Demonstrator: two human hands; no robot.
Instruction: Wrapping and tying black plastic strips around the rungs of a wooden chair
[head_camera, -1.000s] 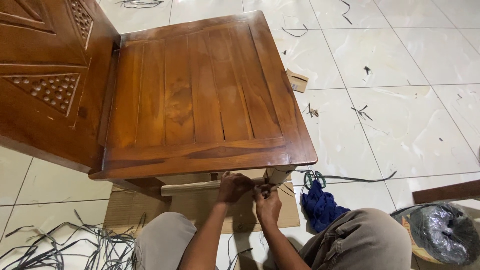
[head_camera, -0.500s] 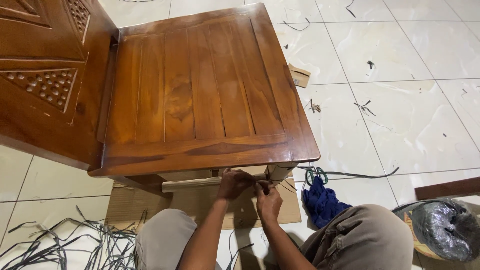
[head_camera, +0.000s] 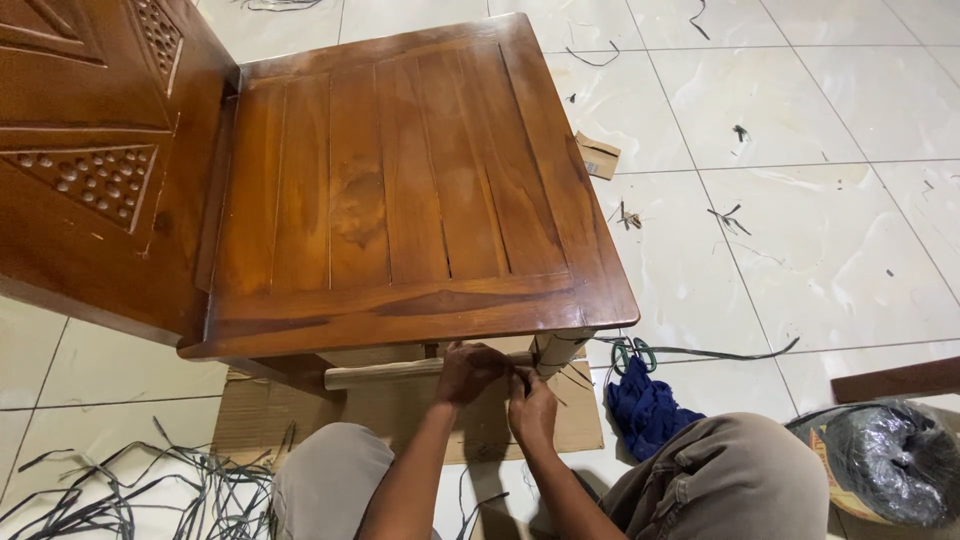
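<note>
From the head camera, you are looking down on a varnished wooden chair (head_camera: 400, 190) whose slatted seat fills the middle of the view, its carved backrest (head_camera: 90, 150) rising at the left. Below the seat's front edge runs a pale wooden rung (head_camera: 385, 372), ending at the pale front leg (head_camera: 557, 350) on the right. Your left hand (head_camera: 468, 372) is curled closed over the rung near that leg. Your right hand (head_camera: 532, 408) sits just beside it, touching it, fingers pinched together around something thin and dark; you cannot tell from here exactly what it grips. A flat cardboard sheet (head_camera: 400, 425) lies on the tiled floor under the chair front and your hands. Just right of the leg, green-handled scissors (head_camera: 630, 354) rest on the floor above a crumpled blue cloth (head_camera: 645, 408). Loose dark strips (head_camera: 110, 490) lie tangled at the lower left. A dark plastic bag (head_camera: 885, 460) sits at the lower right.
</note>
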